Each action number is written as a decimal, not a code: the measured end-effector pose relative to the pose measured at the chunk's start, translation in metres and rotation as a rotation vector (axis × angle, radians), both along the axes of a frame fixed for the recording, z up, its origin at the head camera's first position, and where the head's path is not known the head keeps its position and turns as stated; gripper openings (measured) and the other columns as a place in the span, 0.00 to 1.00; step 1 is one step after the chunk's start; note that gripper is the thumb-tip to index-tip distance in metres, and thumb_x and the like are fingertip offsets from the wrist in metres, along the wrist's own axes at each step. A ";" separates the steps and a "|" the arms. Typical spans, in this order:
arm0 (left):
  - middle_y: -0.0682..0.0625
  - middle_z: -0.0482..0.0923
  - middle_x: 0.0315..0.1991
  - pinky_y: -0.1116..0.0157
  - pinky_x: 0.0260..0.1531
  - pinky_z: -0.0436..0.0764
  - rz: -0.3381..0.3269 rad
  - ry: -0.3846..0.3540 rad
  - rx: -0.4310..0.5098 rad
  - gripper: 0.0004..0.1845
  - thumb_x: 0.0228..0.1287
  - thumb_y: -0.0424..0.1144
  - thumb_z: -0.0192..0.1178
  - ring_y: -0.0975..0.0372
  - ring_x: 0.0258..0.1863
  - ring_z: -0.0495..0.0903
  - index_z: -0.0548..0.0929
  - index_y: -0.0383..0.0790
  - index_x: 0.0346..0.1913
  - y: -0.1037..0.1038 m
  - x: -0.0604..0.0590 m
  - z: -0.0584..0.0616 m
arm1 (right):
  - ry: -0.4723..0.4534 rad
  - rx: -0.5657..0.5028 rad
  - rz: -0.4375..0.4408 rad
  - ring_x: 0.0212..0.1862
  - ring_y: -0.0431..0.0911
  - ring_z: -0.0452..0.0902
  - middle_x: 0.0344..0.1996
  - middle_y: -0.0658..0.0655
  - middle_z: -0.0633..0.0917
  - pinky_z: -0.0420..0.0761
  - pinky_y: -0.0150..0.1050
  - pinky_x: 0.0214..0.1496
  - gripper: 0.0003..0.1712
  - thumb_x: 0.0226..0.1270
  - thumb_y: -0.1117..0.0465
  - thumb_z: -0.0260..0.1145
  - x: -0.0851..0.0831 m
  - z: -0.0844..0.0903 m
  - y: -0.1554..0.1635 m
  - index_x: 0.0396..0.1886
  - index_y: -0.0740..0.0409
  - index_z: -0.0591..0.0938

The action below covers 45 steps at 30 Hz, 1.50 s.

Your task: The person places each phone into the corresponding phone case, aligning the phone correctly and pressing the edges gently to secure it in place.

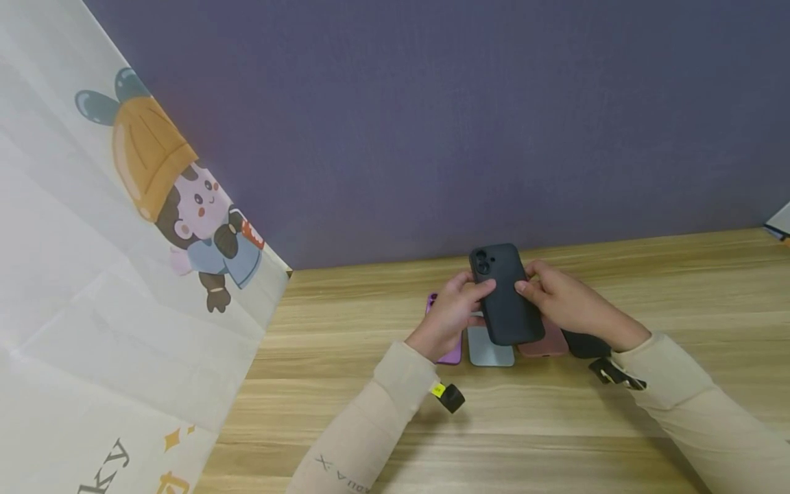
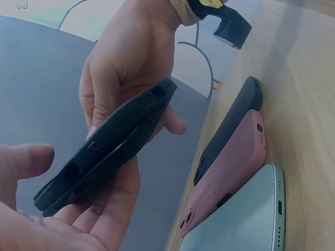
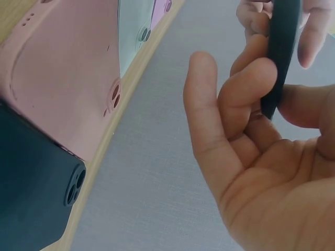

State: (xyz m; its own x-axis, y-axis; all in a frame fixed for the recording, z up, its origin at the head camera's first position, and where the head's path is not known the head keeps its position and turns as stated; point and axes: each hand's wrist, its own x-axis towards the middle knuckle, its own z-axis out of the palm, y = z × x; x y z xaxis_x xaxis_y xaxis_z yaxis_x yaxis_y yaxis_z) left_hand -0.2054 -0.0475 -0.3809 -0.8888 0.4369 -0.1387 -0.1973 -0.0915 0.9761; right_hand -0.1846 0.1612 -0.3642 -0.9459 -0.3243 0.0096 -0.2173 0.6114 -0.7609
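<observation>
Centre of the head view: left hand (image 1: 453,312) and right hand (image 1: 564,298) both pinch the black phone case (image 1: 506,295) (raised above the row); judged best gripped evenly at its edges.

The head camera is looking forward and down from above the table (image 1: 345,425), taking in both forearms, a purple wall (image 1: 432,123) behind and a printed cloth (image 1: 92,274) at the left. The left wrist camera is sitting very close beneath the left hand (image 2: 78,219), looking along the table edge past the black case (image 2: 104,146) toward the right hand (image 2: 131,68). The right wrist camera is looking up from just below the right hand (image 3: 261,172), toward the wall. All three views are sharing the black case (image 1: 506,295) and the row of cases (image 1: 494,350) lying on the table.
</observation>
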 end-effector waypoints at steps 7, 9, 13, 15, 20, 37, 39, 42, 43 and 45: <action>0.37 0.87 0.50 0.57 0.47 0.88 -0.008 0.006 -0.023 0.14 0.73 0.39 0.62 0.55 0.47 0.89 0.76 0.41 0.57 -0.001 0.001 0.000 | 0.008 0.010 0.004 0.34 0.43 0.84 0.37 0.58 0.90 0.79 0.39 0.34 0.21 0.85 0.56 0.50 0.000 -0.001 0.000 0.61 0.71 0.69; 0.37 0.87 0.50 0.57 0.47 0.88 -0.011 0.011 -0.023 0.14 0.73 0.38 0.62 0.56 0.47 0.89 0.76 0.41 0.58 -0.001 0.001 0.000 | 0.003 0.006 0.006 0.31 0.44 0.82 0.34 0.57 0.89 0.78 0.39 0.32 0.21 0.85 0.56 0.50 0.001 0.000 0.000 0.61 0.70 0.68; 0.36 0.87 0.51 0.58 0.46 0.88 -0.003 0.010 -0.019 0.15 0.74 0.36 0.61 0.57 0.45 0.89 0.76 0.40 0.59 -0.001 0.000 -0.002 | -0.013 -0.009 0.012 0.27 0.46 0.79 0.30 0.56 0.87 0.76 0.39 0.28 0.20 0.85 0.56 0.50 0.002 0.000 0.001 0.61 0.70 0.67; 0.36 0.87 0.51 0.59 0.45 0.88 0.004 0.007 -0.019 0.15 0.74 0.36 0.60 0.58 0.44 0.88 0.75 0.39 0.60 -0.001 0.000 -0.002 | -0.021 -0.022 0.016 0.27 0.47 0.80 0.32 0.57 0.87 0.77 0.40 0.28 0.20 0.85 0.56 0.49 0.002 0.000 0.001 0.60 0.70 0.67; 0.39 0.87 0.49 0.59 0.45 0.87 0.039 -0.005 -0.026 0.15 0.75 0.37 0.59 0.58 0.45 0.88 0.76 0.39 0.60 -0.002 0.000 0.000 | -0.028 -0.050 0.041 0.29 0.47 0.83 0.39 0.61 0.89 0.82 0.44 0.29 0.23 0.85 0.56 0.50 0.002 -0.001 0.000 0.64 0.72 0.65; 0.40 0.85 0.49 0.63 0.40 0.84 0.140 -0.016 0.065 0.17 0.77 0.35 0.55 0.60 0.41 0.84 0.74 0.33 0.63 -0.007 -0.007 0.004 | -0.170 -0.227 0.257 0.19 0.44 0.77 0.23 0.60 0.82 0.82 0.44 0.22 0.29 0.81 0.59 0.57 0.004 0.002 0.003 0.67 0.75 0.61; 0.40 0.85 0.50 0.62 0.41 0.84 0.134 -0.009 0.061 0.17 0.77 0.35 0.54 0.60 0.42 0.84 0.75 0.33 0.63 -0.007 -0.006 0.004 | -0.170 -0.229 0.256 0.19 0.43 0.77 0.25 0.62 0.82 0.82 0.43 0.22 0.29 0.80 0.60 0.58 0.005 0.004 0.003 0.67 0.75 0.60; 0.39 0.85 0.51 0.61 0.44 0.84 0.122 0.004 0.055 0.17 0.78 0.35 0.54 0.61 0.44 0.84 0.74 0.33 0.64 -0.007 -0.006 0.005 | -0.172 -0.229 0.251 0.20 0.43 0.77 0.26 0.64 0.82 0.82 0.43 0.22 0.29 0.80 0.61 0.58 0.005 0.005 0.003 0.68 0.75 0.60; 0.38 0.85 0.52 0.61 0.45 0.84 0.119 0.010 0.051 0.17 0.78 0.35 0.53 0.61 0.44 0.84 0.74 0.33 0.64 -0.007 -0.006 0.005 | -0.173 -0.227 0.250 0.19 0.43 0.77 0.26 0.64 0.82 0.82 0.43 0.22 0.29 0.80 0.61 0.58 0.005 0.005 0.003 0.68 0.75 0.60; 0.38 0.85 0.52 0.60 0.45 0.84 0.120 0.014 0.047 0.17 0.78 0.35 0.53 0.61 0.44 0.84 0.74 0.33 0.64 -0.007 -0.005 0.006 | -0.174 -0.225 0.256 0.19 0.43 0.77 0.25 0.62 0.82 0.82 0.44 0.22 0.29 0.80 0.61 0.58 0.004 0.005 0.003 0.67 0.76 0.60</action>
State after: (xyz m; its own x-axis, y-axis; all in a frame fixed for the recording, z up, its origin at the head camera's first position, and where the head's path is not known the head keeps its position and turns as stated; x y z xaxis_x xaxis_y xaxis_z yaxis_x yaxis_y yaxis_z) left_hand -0.2104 -0.0549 -0.3752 -0.9367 0.3332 -0.1078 -0.1688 -0.1598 0.9726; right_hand -0.1801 0.1641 -0.3595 -0.8285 -0.5581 -0.0459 -0.1972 0.3676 -0.9088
